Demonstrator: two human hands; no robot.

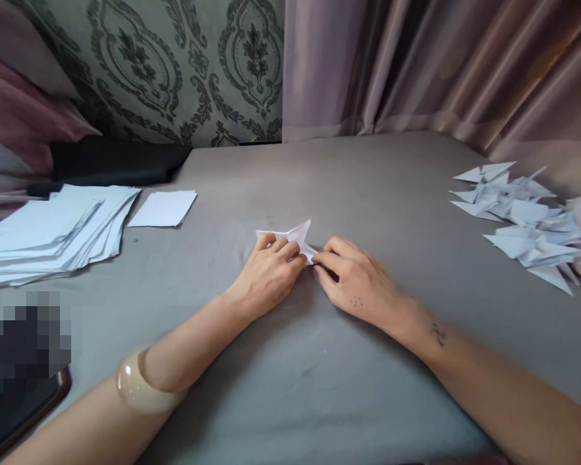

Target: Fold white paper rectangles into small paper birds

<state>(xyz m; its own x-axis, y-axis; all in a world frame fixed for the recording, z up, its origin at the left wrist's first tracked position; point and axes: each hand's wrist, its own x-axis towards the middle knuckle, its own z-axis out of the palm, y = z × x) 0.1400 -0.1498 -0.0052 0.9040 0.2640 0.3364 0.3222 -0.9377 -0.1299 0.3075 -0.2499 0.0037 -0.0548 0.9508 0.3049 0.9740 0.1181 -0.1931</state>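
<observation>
Gripping a small, white, sharp-pointed piece of folded paper point(297, 234) on a grey cloth-covered table point(252, 174), the left hand point(274, 268) covers most of its near side with bent fingers; how its thumb sits underneath I cannot tell. The right hand point(358, 281) is just to the right of the piece, forefinger and thumb pinching the right-hand tip, so the paper lies leftward of those fingers and slightly beyond. As far as it shows, its long axis runs left to right, the right end angled to the near side, while one point juts away from both hands. The left hand is nearer its middle. Left of the piece sits a small stack of white square paper sheets point(164, 208); well to its right lies a heap of white, spiky folded-paper shapes point(523, 213)
</observation>
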